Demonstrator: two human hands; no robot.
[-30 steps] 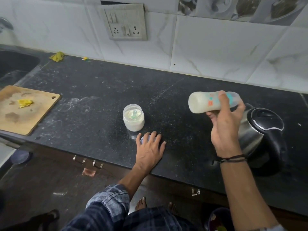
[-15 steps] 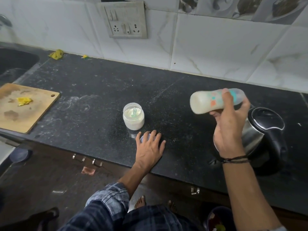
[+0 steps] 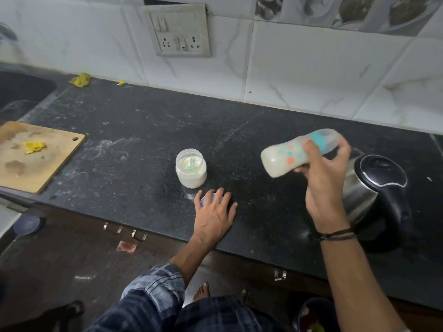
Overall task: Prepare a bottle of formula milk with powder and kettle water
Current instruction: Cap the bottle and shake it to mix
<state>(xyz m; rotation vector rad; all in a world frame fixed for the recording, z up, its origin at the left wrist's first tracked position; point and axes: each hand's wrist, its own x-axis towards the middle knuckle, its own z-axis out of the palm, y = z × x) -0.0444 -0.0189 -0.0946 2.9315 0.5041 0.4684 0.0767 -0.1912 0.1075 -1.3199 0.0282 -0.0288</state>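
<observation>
1. Up in the air above the black counter [image 3: 143,130]: a baby bottle [image 3: 280,159], gripped round its middle by the right hand [image 3: 321,188].
2. Tipped almost flat, fat end to the left, white milk inside, a bit blurry.
3. Just to the right of it, a shiny kettle [image 3: 374,195] with a black lid, standing on the counter.
4. Near the counter's front edge, the left hand [image 3: 213,216], flat, fingers straight and spread, resting on a small round lid [image 3: 205,200].
5. Just behind those fingers, an open jar of powder [image 3: 191,173], standing up, with a little green scoop [image 3: 192,162] inside.
6. Far to the left, a wooden board [image 3: 48,173] with a yellow scrap [image 3: 34,147] on it.
</observation>
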